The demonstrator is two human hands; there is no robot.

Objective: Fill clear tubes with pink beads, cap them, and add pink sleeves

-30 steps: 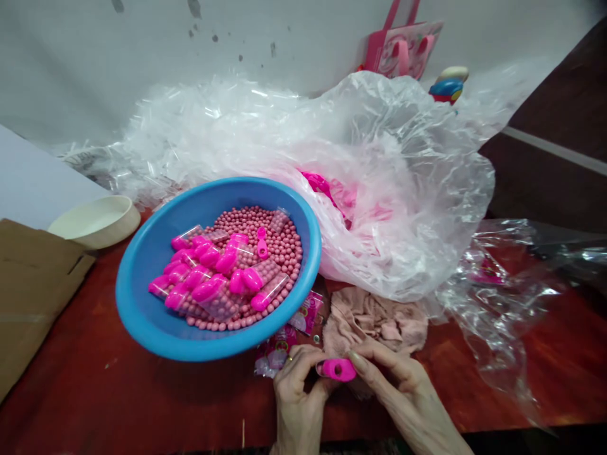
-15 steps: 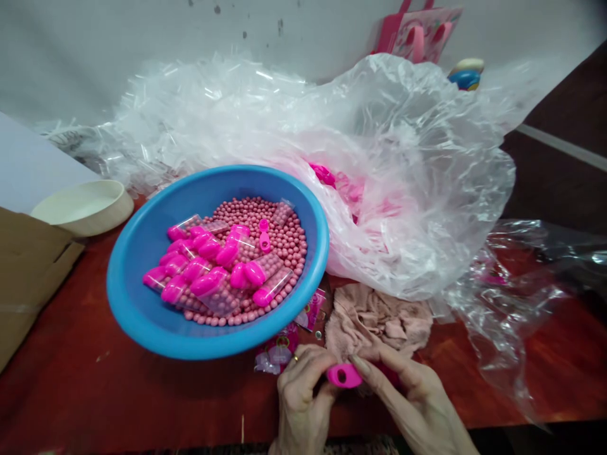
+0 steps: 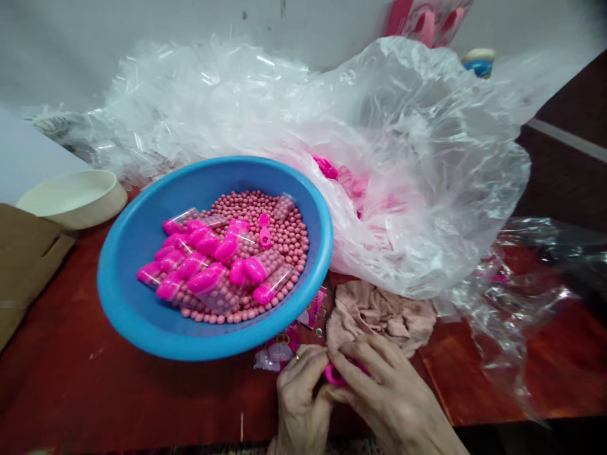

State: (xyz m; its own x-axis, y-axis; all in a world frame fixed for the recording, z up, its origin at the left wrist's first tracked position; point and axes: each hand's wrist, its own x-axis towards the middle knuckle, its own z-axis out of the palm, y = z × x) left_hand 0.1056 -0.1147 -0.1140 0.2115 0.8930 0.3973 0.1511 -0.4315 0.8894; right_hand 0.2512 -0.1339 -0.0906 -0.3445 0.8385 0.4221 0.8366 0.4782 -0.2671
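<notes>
Close to the table's front edge, a bright pink plastic cap point(image 3: 333, 375) is pinched between my two hands, mostly covered by fingers. My left hand point(image 3: 303, 395) is closed on its left side, a ring on one finger. From the right, my right hand point(image 3: 386, 388) wraps its bent fingers over the cap's top. Just ahead of them lies a crumpled pinkish-brown cloth point(image 3: 374, 309). To the left stands a blue basin point(image 3: 213, 351) of pink beads point(image 3: 246, 205), with several pink-capped clear tubes point(image 3: 206, 278) and a loose pink cap piece point(image 3: 264, 230) on top.
A large clear plastic bag point(image 3: 427, 189) with pink pieces inside spreads behind the cloth. Clear tubes point(image 3: 203, 88) are heaped at the back. A white bowl point(image 3: 76, 212) and cardboard box point(image 3: 28, 265) stand at left; small printed packets point(image 3: 279, 347) lie by the basin.
My right hand has turned and closed its fingers over the pink cap, hiding most of it. The left hand stays about where it was. The view has shifted slightly.
</notes>
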